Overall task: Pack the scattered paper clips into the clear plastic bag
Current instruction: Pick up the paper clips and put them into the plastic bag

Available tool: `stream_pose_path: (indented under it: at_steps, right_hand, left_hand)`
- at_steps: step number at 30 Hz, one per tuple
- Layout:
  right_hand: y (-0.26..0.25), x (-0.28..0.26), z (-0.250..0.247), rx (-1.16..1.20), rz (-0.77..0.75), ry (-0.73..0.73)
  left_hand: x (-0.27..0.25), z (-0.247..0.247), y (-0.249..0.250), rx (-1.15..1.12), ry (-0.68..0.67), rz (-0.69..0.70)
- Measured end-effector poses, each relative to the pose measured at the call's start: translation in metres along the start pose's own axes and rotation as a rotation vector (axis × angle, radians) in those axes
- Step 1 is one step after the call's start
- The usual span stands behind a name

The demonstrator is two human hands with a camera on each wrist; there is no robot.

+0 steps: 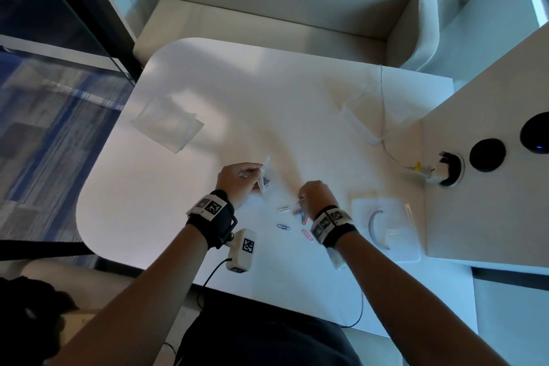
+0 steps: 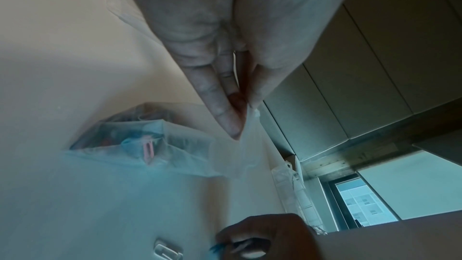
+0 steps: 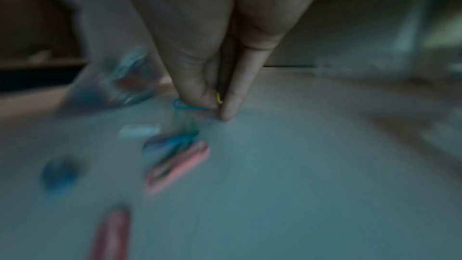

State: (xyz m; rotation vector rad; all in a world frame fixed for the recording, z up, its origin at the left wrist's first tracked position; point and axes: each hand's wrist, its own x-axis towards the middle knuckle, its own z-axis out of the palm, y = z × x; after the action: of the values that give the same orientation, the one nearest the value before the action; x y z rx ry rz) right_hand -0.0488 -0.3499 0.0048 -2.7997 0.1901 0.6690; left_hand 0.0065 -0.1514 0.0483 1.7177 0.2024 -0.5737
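Paper clips [image 1: 284, 209], near table [image 1: 208, 83] front edge: light, slippery; right hand [image 1: 315, 194] fingers [image 3: 232, 106] pinch two. Bag [image 2: 140, 141]: limp; left hand [image 1: 236, 183] fingers [image 2: 222, 106] pinch its rim.

Two hands are showing. One clear plastic bag [image 1: 265, 179] is holding some paper clips, too bunched to count. About five loose paper clips are lying on the desk [image 1: 208, 74]: one white [image 1: 284, 209], one blue [image 1: 283, 227], one pink [image 1: 307, 235], and two more bunched by the right hand. Two black round holes are sitting at the side.
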Motion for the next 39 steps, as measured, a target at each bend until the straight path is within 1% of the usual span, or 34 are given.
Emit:
stream_pose_path:
  at_steps: [2,3,4,5,6,7,8,9,10,11,12,14,15,16,18,19,21,22,23,24,26,27,28,29,30,33,35,37,39]
  right_hand:
    - [0.016,0.007,-0.002,0.302,0.188,0.091]
    - [0.022,0.007,-0.004,0.521,0.294,0.129]
    - [0.025,0.004,-0.006,0.807,0.394,0.143]
    - [0.024,0.000,-0.009,1.098,0.460,0.123]
    - [0.020,-0.005,-0.014,1.365,0.471,0.080]
    - [0.011,-0.009,-0.023,1.565,0.437,0.036]
    - [0.001,-0.011,-0.033,1.676,0.384,-0.006]
    - [-0.010,-0.011,-0.041,1.716,0.323,-0.042]
    - [-0.022,-0.011,-0.050,1.684,0.270,-0.071]
    - [-0.032,-0.010,-0.055,1.584,0.216,-0.082]
    - [-0.040,-0.008,-0.058,1.381,0.164,-0.049]
    - [-0.055,-0.007,-0.060,0.867,0.058,0.085]
    - [-0.061,-0.007,-0.060,0.680,0.008,0.134]
    - [-0.065,-0.009,-0.062,0.607,-0.026,0.141]
    - [-0.069,-0.014,-0.064,0.600,-0.055,0.112]
    - [-0.066,-0.015,-0.064,0.654,-0.041,0.140]
    - [-0.052,-0.024,-0.058,0.810,-0.009,0.288]
    - [-0.039,-0.027,-0.049,0.816,0.033,0.353]
    - [-0.024,-0.032,-0.041,0.757,0.084,0.355]
    - [-0.008,-0.038,-0.030,0.649,0.164,0.266]
    - [0.016,-0.055,-0.003,0.443,0.316,-0.014]
    - [0.023,-0.064,0.011,0.417,0.382,-0.119]
    - [0.025,-0.072,0.022,0.428,0.425,-0.169]
    - [0.024,-0.077,0.033,0.460,0.445,-0.158]
    - [0.021,-0.079,0.041,0.492,0.449,-0.107]
    - [0.006,-0.073,0.054,0.604,0.418,0.116]
    - [-0.002,-0.067,0.058,0.641,0.390,0.221]
    - [-0.007,-0.060,0.059,0.628,0.346,0.270]
    - [-0.013,-0.054,0.054,0.575,0.300,0.259]
  left_hand:
    - [0.003,-0.003,-0.004,0.031,0.002,0.010]
    - [0.004,-0.003,-0.005,0.039,0.005,0.005]
    - [0.004,-0.003,-0.004,0.045,0.004,0.004]
    - [0.004,-0.003,-0.004,0.046,-0.001,0.001]
    - [0.004,-0.002,-0.003,0.045,-0.007,-0.005]
    - [0.003,0.000,-0.001,0.047,-0.015,-0.009]
    - [0.005,0.001,-0.003,0.056,-0.019,-0.010]
    - [0.006,0.001,-0.004,0.068,-0.023,-0.006]
    - [0.007,0.002,-0.005,0.077,-0.028,0.001]
    - [0.009,0.003,-0.007,0.095,-0.031,0.007]
    - [0.009,0.004,-0.005,0.105,-0.032,0.009]
    - [0.005,0.006,0.003,0.089,-0.029,0.012]
    - [0.005,0.006,0.004,0.081,-0.031,0.014]
    - [0.004,0.006,0.005,0.083,-0.031,0.019]
    - [0.005,0.005,0.006,0.087,-0.025,0.027]
    - [0.007,0.004,0.004,0.088,-0.015,0.035]
    - [0.010,0.003,0.002,0.077,0.001,0.032]
    - [0.010,0.003,0.002,0.060,0.001,0.029]
    - [0.011,0.003,0.003,0.041,0.000,0.027]
    - [0.011,0.002,0.005,0.026,-0.002,0.025]
    - [0.010,0.000,0.007,0.001,-0.008,0.035]
    - [0.010,-0.001,0.007,-0.008,-0.014,0.035]
    - [0.010,-0.001,0.006,-0.010,-0.017,0.034]
    - [0.011,-0.002,0.005,-0.008,-0.024,0.038]
    - [0.010,-0.003,0.004,-0.001,-0.033,0.047]
    - [0.011,-0.005,0.003,0.018,-0.044,0.035]
    - [0.010,-0.007,0.003,0.020,-0.046,0.012]
    - [0.010,-0.010,0.003,0.033,-0.049,0.008]
    - [0.011,-0.013,-0.002,0.028,-0.051,0.016]
